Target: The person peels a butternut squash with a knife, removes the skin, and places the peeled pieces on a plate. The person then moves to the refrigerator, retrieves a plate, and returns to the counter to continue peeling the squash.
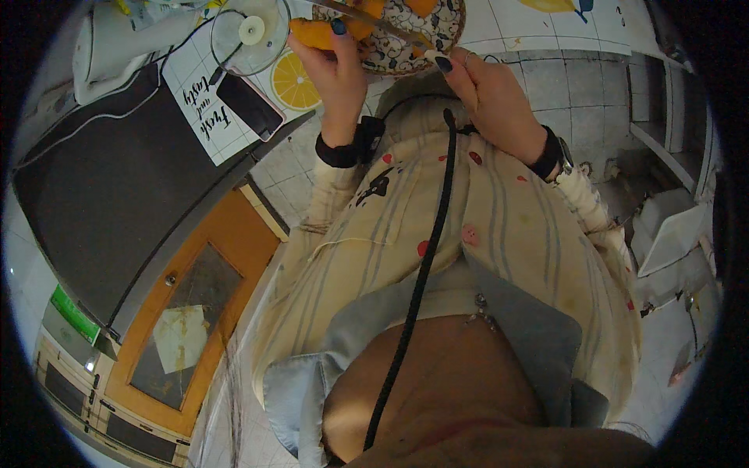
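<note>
At the top of the view, my left hand (336,73) holds an orange piece of food (313,34), perhaps pumpkin, between thumb and fingers. My right hand (494,96) grips the light handle (437,57) of a knife. The knife's blade (374,22) slants up and left over a black-and-white patterned plate (424,36) and passes close to the left hand. Further orange pieces (422,6) lie on that plate. Whether the blade touches the held piece is hard to tell.
Left of the plate are a round clear glass lid (275,50) with a pale knob and a phone (251,105) on a printed mat (216,149). A white appliance (108,52) and cables lie at the upper left. A black cord (436,234) hangs down in front of me.
</note>
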A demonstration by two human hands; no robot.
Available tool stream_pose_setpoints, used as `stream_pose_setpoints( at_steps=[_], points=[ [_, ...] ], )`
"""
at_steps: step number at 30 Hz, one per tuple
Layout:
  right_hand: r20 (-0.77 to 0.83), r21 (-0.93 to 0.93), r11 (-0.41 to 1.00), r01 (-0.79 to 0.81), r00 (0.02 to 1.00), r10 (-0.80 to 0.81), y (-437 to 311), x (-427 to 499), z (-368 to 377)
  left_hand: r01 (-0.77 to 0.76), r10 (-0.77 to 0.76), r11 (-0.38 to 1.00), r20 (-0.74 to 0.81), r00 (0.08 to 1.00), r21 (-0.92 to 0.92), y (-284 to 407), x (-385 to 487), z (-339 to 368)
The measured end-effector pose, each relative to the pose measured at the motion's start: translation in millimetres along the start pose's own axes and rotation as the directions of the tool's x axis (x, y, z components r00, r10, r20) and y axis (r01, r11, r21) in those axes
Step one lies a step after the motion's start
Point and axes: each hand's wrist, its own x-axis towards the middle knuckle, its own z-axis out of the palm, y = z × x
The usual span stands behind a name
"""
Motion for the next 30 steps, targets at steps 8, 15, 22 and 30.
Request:
stream_pose_setpoints(
  at_steps=[8,15,22,30],
  points=[
    [0.033,0.082,0.997,0.013,0.999,-0.016,6,0,-1,-0.07,0.068,0.997,0.059,0.996,0.024,-15,-3,-8],
    [0.033,0.118,0.993,0.014,0.999,-0.018,8,2,2,0.012,-0.012,1.0,0.012,1.0,-0.011,-34,3,-17],
    [0.038,0.138,0.99,-0.01,0.999,0.005,9,5,8,0.105,-0.107,0.982,0.008,0.994,0.154,-32,7,-17],
    [0.013,0.101,0.992,0.069,0.997,-0.07,14,10,7,0.114,-0.058,0.921,-0.157,0.986,0.373,-22,3,0]
  ],
)
